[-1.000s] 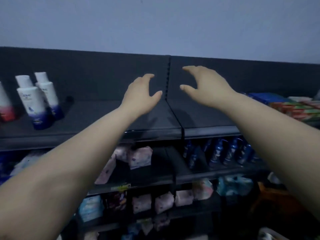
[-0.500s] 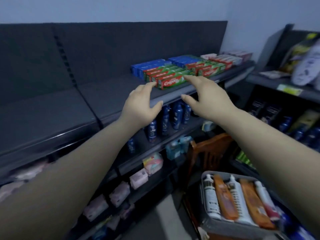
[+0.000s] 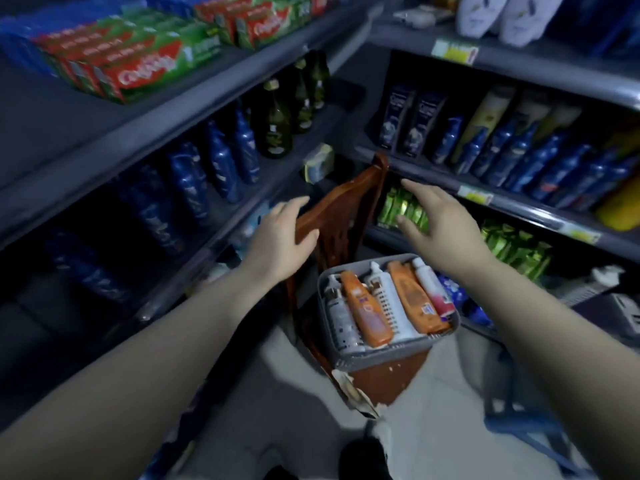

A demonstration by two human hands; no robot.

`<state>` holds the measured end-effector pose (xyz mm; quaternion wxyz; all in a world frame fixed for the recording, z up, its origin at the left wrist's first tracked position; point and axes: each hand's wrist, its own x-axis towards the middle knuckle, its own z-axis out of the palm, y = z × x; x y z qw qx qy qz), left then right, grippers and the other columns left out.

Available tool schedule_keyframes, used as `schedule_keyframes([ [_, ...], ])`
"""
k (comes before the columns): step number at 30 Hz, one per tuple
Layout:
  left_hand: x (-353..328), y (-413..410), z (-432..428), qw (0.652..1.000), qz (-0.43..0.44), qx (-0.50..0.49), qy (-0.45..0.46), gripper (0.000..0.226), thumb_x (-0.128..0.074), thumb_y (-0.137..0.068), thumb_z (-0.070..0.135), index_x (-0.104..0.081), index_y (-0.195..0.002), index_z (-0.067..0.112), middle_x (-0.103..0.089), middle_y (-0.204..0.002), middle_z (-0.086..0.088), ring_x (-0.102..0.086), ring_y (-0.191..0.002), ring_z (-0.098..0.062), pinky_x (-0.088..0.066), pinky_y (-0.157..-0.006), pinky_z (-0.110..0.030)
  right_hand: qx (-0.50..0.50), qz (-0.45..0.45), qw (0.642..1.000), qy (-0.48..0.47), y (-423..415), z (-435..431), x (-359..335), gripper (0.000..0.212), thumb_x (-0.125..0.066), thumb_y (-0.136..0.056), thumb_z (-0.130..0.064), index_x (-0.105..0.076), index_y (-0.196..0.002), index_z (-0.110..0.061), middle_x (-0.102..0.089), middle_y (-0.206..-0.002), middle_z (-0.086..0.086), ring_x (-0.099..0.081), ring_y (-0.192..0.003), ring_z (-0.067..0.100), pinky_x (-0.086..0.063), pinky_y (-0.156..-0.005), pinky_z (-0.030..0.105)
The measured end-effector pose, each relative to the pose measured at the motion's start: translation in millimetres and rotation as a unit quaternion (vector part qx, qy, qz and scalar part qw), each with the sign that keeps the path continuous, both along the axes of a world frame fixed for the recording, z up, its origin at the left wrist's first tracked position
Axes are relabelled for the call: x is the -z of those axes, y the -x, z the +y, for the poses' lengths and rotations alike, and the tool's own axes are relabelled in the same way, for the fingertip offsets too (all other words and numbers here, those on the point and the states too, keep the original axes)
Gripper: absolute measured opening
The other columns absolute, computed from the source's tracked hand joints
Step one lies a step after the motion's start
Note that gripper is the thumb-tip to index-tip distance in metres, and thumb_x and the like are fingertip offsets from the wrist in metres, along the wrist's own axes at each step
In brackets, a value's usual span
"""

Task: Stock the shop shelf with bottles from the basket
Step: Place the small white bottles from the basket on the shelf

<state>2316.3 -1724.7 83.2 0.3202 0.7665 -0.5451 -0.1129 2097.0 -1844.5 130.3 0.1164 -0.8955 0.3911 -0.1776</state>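
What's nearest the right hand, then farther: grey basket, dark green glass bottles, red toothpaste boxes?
1. Grey plastic basket, just below the right hand.
2. Dark green glass bottles, second shelf, left.
3. Red toothpaste boxes, top shelf, far left.

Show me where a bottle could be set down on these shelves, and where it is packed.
Bare patch: the top shelf, left of the toothpaste boxes. Crowded: the shelf below, lined with blue bottles and dark glass bottles, and the right-hand rack's bottle row. The basket is full.

Dim, bluish light; motion blur softens everything, and wide-angle distortion bends the edges.
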Motion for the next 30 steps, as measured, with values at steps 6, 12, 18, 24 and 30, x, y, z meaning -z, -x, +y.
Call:
schedule_keyframes([
  [6,61.8,46.1,-50.6,0.997,0.031,-0.006,-0.066,0.054,-0.064,-0.087,0.023,-0.046,-0.137,0.011,-0.054,-0.132,-0.011,-0.050,-0.123,-0.026,-0.038,-0.103,-0.032,0.039,0.015,0.997,-0.069,60.2,-57.9,69.3,0.054,-0.056,-0.094,-0.029,-0.041,-0.143,-0.015,-0.052,-0.135,0.015,-0.050,-0.122,0.034,-0.041,-0.096,0.036],
  [12,114.5,100.2,-100.2,0.985,0.084,-0.034,-0.147,0.054,-0.059,-0.092,0.026,-0.041,-0.142,0.016,-0.048,-0.138,-0.007,-0.048,-0.123,-0.022,-0.037,-0.096,-0.026,0.064,0.024,0.985,-0.157,113.8,-108.4,140.1,0.052,-0.059,-0.091,-0.024,-0.046,-0.140,-0.012,-0.054,-0.135,0.013,-0.049,-0.123,0.032,-0.039,-0.098,0.034],
  [18,166.0,144.3,-137.7,0.972,0.142,-0.052,-0.180,0.048,-0.057,-0.086,0.025,-0.049,-0.133,0.022,-0.055,-0.131,-0.002,-0.053,-0.119,-0.020,-0.045,-0.099,-0.038,0.099,0.061,0.965,-0.234,142.8,-139.5,208.4,0.055,-0.055,-0.091,-0.029,-0.040,-0.143,-0.019,-0.049,-0.141,0.009,-0.043,-0.130,0.028,-0.037,-0.101,0.037],
  [24,219.3,169.9,-147.2,0.964,0.153,-0.061,-0.210,0.050,-0.059,-0.092,0.021,-0.044,-0.139,0.020,-0.055,-0.130,-0.007,-0.051,-0.116,-0.023,-0.037,-0.086,-0.025,0.136,0.103,0.947,-0.274,142.1,-161.8,276.2,0.057,-0.056,-0.092,-0.031,-0.037,-0.145,-0.019,-0.046,-0.140,0.010,-0.044,-0.126,0.030,-0.037,-0.099,0.036],
  [30,251.6,172.5,-157.9,0.961,0.169,-0.057,-0.212,0.048,-0.059,-0.093,0.021,-0.044,-0.139,0.021,-0.053,-0.131,-0.001,-0.045,-0.113,-0.007,-0.031,-0.089,-0.016,0.148,0.150,0.940,-0.268,135.7,-178.6,330.8,0.056,-0.056,-0.088,-0.034,-0.041,-0.140,-0.018,-0.052,-0.123,0.013,-0.048,-0.113,0.033,-0.041,-0.086,0.037],
])
